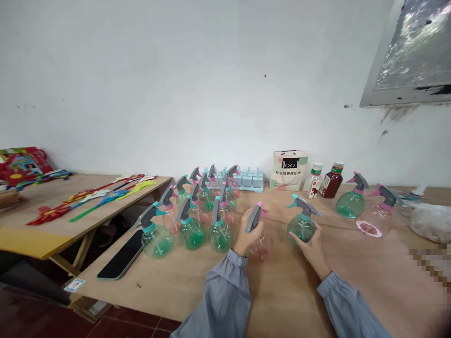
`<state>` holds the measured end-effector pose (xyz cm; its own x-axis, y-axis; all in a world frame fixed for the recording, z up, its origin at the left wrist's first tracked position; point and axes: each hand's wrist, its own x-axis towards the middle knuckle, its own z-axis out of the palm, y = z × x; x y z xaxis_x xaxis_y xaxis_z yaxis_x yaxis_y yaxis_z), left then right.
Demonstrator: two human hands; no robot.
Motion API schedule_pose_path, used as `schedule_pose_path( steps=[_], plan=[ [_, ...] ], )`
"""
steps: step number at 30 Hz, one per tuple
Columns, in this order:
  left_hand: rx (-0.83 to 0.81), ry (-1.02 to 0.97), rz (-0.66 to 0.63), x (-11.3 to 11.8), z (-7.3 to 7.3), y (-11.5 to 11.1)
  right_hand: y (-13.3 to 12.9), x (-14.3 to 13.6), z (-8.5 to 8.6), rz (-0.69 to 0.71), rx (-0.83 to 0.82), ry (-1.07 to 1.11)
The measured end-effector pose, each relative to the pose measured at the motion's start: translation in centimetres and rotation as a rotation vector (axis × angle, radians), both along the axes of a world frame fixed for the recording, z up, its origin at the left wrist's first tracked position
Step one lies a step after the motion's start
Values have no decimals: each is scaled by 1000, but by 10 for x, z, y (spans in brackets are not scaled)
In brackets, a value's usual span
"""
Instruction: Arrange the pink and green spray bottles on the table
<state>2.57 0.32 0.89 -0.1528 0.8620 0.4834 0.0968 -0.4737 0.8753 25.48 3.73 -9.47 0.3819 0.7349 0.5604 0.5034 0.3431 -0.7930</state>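
Note:
My left hand [247, 238] is closed around the neck of a pink spray bottle [262, 248] with a grey and pink trigger head. Its clear pink body shows below my fingers. To the right, my right hand [313, 249] grips the round body of a green spray bottle [299, 226], thumb across the front; its head is grey and turquoise. Left of my hands stand several pink and green spray bottles in a cluster, among them a green one [220, 238] closest to my left hand. A green bottle [350, 204] and a pink bottle [378, 217] stand farther right.
A black phone [123, 256] lies near the table's left edge. Against the wall are a pale blue tray [248, 182], a paper bag [289, 173] and two capped bottles, one clear [314, 182], one dark red [331, 182]. A plastic bag [431, 220] lies right. Colourful flower-shaped pieces [49, 214] cover another table.

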Motion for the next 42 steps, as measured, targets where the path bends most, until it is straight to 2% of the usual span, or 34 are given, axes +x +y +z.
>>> schedule_pose_path(
  steps=[3,8,12,16,19,22,24,26,31,34,38,42],
  plan=[
    [38,47,80,8,0,9,0,0,0,-3,-14,-1],
    [91,114,292,16,2,23,0,0,0,12,15,-4],
    [150,299,333,6,-4,26,-1,0,0,25,3,13],
    [210,441,430,-4,-25,5,-3,-1,2,23,-11,15],
    [64,506,506,-1,-47,-18,-3,-1,3,31,-6,18],
    [-78,561,434,7,-64,-25,-2,-1,1,34,9,26],
    [-111,566,381,12,-66,-12,-1,-1,-1,34,14,27],
    [-132,554,380,17,-63,12,-1,-1,-3,29,6,21],
    [-151,494,475,30,-39,89,-2,-4,-7,28,50,12],
    [-150,423,522,29,-25,124,-3,-7,-7,47,74,3],
    [-137,388,533,18,-11,152,-5,-11,-7,76,85,-22],
    [-130,354,525,9,-4,165,-7,-12,-9,85,89,-55]
  ],
)
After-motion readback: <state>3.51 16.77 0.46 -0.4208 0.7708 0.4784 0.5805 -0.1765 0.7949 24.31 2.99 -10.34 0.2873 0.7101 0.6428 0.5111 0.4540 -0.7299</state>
